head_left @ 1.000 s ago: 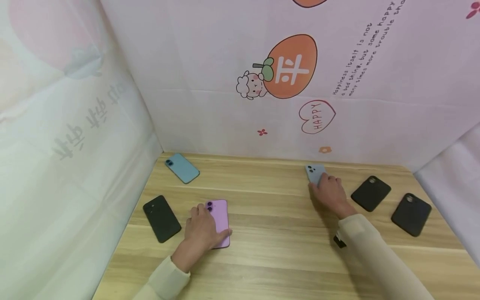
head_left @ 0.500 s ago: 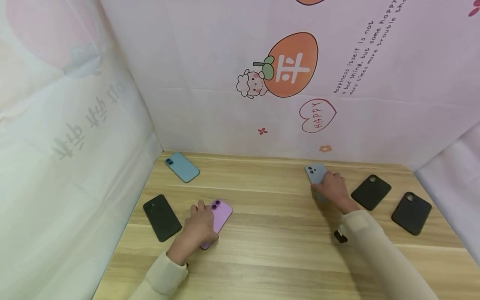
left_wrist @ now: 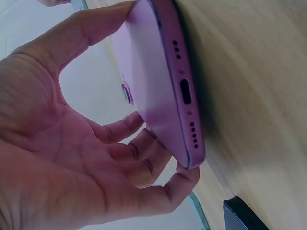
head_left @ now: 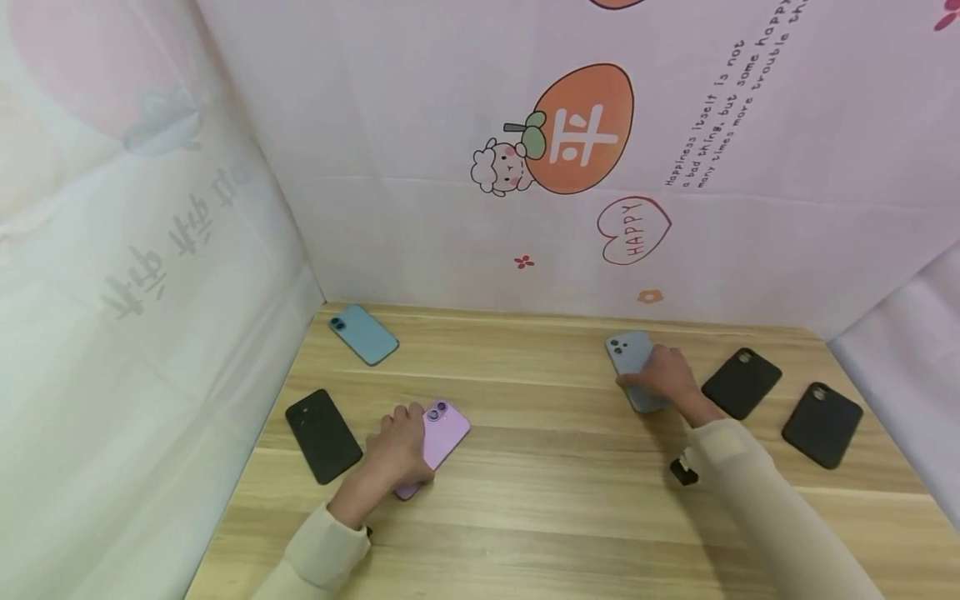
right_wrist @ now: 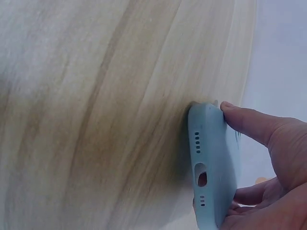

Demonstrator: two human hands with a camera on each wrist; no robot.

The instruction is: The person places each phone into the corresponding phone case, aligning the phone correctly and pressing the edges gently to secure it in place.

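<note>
Both hands are partly curled: the left hand (head_left: 397,448) pinches a pink phone (head_left: 446,432) by its edges, beside a black case (head_left: 323,437); the right hand (head_left: 666,372) pinches a pale blue case (head_left: 632,353) near the surface's (head_left: 540,508) far edge. Since a second ago, the phone's camera end has swung rightward.
</note>
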